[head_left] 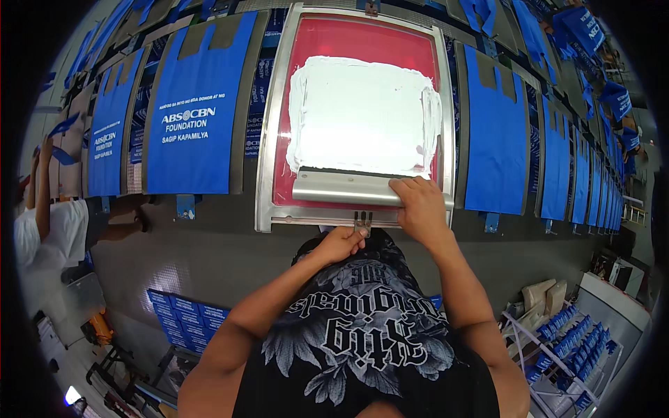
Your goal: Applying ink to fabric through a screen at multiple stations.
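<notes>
A screen-printing frame [267, 188] with silver metal sides and a red mesh lies in front of me. Thick white ink [366, 115] covers much of its mesh in a rough rectangle. Across the near end rests a squeegee [341, 189] with a silver metal holder, its dark blade edge along the ink. My right hand [421, 209] is closed on the squeegee's right end. At the frame's near edge, my left hand [343, 244] is closed on a small metal bracket [362, 221], thumb and fingers pinched there; part of the grip is hidden.
Blue bags with white print [191, 104] lie on boards left of the frame. More blue bags [496, 129] line the right side. At the far left stands a person in a white shirt [59, 233]. Blue printed pieces [185, 317] and a rack [550, 362] stand behind me.
</notes>
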Demonstrator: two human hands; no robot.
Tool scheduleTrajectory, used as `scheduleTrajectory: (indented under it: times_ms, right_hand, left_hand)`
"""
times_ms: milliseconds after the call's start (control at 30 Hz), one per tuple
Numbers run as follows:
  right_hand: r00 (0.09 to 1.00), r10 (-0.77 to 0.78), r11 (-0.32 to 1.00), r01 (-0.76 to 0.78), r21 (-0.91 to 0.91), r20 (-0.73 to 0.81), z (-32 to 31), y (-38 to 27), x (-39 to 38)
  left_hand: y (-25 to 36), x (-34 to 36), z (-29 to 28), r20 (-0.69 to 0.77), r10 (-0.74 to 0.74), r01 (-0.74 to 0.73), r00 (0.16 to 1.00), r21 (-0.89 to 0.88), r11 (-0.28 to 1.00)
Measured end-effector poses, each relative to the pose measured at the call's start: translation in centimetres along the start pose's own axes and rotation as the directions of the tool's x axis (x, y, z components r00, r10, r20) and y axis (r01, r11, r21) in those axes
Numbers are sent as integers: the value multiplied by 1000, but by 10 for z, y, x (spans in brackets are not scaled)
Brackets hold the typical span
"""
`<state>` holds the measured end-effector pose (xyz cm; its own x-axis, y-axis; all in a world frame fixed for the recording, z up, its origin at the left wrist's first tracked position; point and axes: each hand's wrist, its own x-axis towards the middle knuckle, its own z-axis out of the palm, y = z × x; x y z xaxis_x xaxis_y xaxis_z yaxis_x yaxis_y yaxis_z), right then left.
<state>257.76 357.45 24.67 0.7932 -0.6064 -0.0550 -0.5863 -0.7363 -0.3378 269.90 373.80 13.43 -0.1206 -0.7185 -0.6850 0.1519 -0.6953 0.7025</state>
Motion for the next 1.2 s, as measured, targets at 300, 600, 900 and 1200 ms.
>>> scheduleTrajectory:
  times_ms: [300,600,900,1200]
  right_hand:
    - [945,327,778,-271,567,4,-44,108,28]
    - [828,439,3,-390,921,349,12,235,40]
    - [807,401,-257,-355,899,434,20,235,47]
    - [797,485,-208,-295,933,360,-99,395,-99]
  left_hand:
    - [-18,14,-2,-139,-88,118,986,227,967]
    - [87,-17,-80,-734,460,128,499,587,799]
    - [91,7,-145,-781,325,-147,533,293,945]
    - [102,110,49,-649,610,-399,455,464,791]
